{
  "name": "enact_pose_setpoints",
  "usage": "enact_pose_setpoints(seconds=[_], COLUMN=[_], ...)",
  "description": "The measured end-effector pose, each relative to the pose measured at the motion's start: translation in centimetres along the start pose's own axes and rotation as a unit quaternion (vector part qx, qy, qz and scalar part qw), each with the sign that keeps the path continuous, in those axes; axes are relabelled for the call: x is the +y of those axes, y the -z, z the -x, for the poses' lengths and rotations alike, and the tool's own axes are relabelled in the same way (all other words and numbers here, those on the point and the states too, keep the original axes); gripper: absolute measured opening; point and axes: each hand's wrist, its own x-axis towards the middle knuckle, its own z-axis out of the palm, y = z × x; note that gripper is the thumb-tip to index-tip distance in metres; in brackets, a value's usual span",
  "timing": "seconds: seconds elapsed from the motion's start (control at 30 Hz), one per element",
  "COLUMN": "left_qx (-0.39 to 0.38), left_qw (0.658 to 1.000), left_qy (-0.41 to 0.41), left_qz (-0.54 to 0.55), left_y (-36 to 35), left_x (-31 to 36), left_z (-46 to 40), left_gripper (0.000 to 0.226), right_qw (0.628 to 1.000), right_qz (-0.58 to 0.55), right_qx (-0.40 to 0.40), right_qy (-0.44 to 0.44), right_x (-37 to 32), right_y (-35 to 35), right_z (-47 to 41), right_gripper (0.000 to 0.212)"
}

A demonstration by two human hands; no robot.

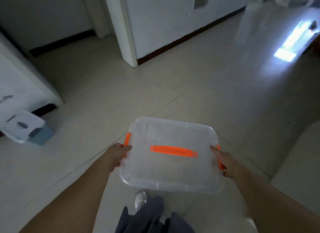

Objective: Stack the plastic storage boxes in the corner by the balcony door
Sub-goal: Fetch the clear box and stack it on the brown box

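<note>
1. Head view: one clear plastic storage box (pixel 170 154) is in sight, held in the air above the tiled floor (pixel 173 87), at about 6 o'clock in the picture, just ahead of the person's legs.
2. Three orange parts show on it: one handle (pixel 173 151) across the lid and two side latches, the left latch (pixel 127 139) and the right latch (pixel 220 159).
3. Two hands carry it. The left hand (pixel 117 154) grips the box's 9 o'clock edge, thumb on the lid just below that latch; the right hand (pixel 225 163) grips the 3 o'clock edge, fingers curled over the latch there.
4. The box sits lid up, its long axis running from 9 to 3 o'clock, turned slightly clockwise; the handle lies along that axis.
5. One white step stool (pixel 22 127) stands on the floor at 9 o'clock, well apart from the box.
6. One white door frame post (pixel 124 33) rises at 12 o'clock.
7. One bright patch of light (pixel 292 42) lies on the floor at 2 o'clock.
</note>
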Motion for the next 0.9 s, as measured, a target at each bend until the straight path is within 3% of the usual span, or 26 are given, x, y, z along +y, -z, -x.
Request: enact_pose_setpoints(seconds=[0.17,0.43,0.57,0.73,0.9], left_qx=[0.089,0.241,0.278,0.340,0.408], left_qw=[0.986,0.922,0.892,0.848,0.774], left_qy=[0.057,0.119,0.144,0.169,0.221], left_qz=[0.129,0.279,0.326,0.369,0.430], left_y=[6.6,17.3,23.7,31.7,36.8], left_x=[-8.4,-21.8,-29.2,-39.5,-50.3], left_z=[5.0,12.2,15.9,21.6,27.9], left_gripper=[0.017,0.015,0.017,0.019,0.037], right_qw=[0.986,0.924,0.891,0.841,0.768], right_qz=[0.152,0.311,0.356,0.422,0.494], right_qx=[-0.051,-0.189,-0.237,-0.288,-0.356], right_qy=[0.055,0.121,0.156,0.179,0.200], right_x=[-3.6,-4.0,-1.2,5.2,12.8], right_y=[-8.5,-27.6,-38.0,-50.8,-62.1], right_z=[1.6,9.9,15.1,23.2,32.7], right_gripper=[0.047,0.042,0.034,0.047,0.048])
